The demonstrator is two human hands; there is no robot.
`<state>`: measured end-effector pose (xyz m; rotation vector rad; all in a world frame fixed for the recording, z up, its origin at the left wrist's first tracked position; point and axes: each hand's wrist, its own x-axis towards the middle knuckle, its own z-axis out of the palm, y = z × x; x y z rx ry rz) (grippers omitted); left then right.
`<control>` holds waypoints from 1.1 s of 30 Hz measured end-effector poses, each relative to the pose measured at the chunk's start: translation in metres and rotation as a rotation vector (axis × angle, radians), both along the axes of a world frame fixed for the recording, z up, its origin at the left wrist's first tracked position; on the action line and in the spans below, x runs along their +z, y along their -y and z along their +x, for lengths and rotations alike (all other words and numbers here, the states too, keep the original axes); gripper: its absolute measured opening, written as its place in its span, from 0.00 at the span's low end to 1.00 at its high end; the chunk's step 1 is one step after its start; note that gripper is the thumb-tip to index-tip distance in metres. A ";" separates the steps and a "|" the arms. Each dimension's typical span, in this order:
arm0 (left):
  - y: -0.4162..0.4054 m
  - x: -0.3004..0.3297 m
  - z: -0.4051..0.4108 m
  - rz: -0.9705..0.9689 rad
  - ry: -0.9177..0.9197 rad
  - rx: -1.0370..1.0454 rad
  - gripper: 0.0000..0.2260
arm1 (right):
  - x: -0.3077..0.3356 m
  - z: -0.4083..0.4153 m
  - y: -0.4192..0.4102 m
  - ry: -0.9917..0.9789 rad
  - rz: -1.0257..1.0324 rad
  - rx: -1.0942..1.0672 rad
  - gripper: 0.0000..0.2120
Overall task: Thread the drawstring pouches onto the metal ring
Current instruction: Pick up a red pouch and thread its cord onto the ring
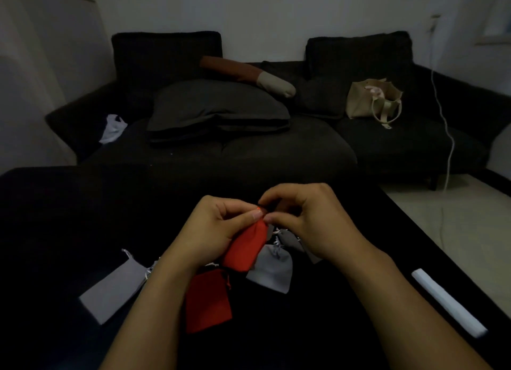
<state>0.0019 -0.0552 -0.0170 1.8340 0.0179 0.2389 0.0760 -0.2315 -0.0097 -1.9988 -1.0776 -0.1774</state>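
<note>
Head-worn view, forward and down.

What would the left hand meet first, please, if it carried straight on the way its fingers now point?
Most likely the right hand. The left hand, pinching the top of the red pouch, points rightward, and the two hands' fingertips nearly touch there. The metal ring is not clearly visible between them in this dim picture.

A matt red cloth pouch (pixel 247 248) is seen between the hands (pixel 218 226), soft and faintly creased. Below the left hand a second red pouch (pixel 207 300) of the same dull cloth is seen. Grey pouches (pixel 272 270) of smooth matt fabric are seen under the right hand (pixel 312 220) and left of the left wrist. The table (pixel 55 217) is shown as a dark, matt surface.
</note>
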 end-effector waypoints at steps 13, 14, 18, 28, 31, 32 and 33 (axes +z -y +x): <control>-0.003 0.005 -0.010 0.170 -0.168 -0.163 0.09 | 0.000 -0.004 -0.007 -0.024 -0.359 0.047 0.04; -0.004 0.006 -0.010 0.167 -0.163 -0.149 0.08 | 0.000 -0.005 -0.007 -0.051 -0.345 0.056 0.05; -0.006 0.010 -0.012 -0.011 -0.131 -0.101 0.07 | 0.008 -0.011 -0.003 -0.220 -0.209 0.143 0.04; 0.001 0.012 -0.010 -0.400 -0.003 -0.004 0.12 | 0.020 -0.009 0.008 -0.531 0.080 0.256 0.07; 0.001 0.013 -0.009 -0.370 0.029 0.019 0.14 | 0.024 -0.005 0.016 -0.457 -0.018 0.138 0.08; 0.001 0.013 -0.009 -0.345 0.035 0.025 0.14 | 0.025 -0.004 0.018 -0.385 -0.084 0.092 0.06; 0.002 0.013 -0.008 -0.312 0.037 0.031 0.13 | 0.025 -0.003 0.018 -0.304 -0.140 0.045 0.04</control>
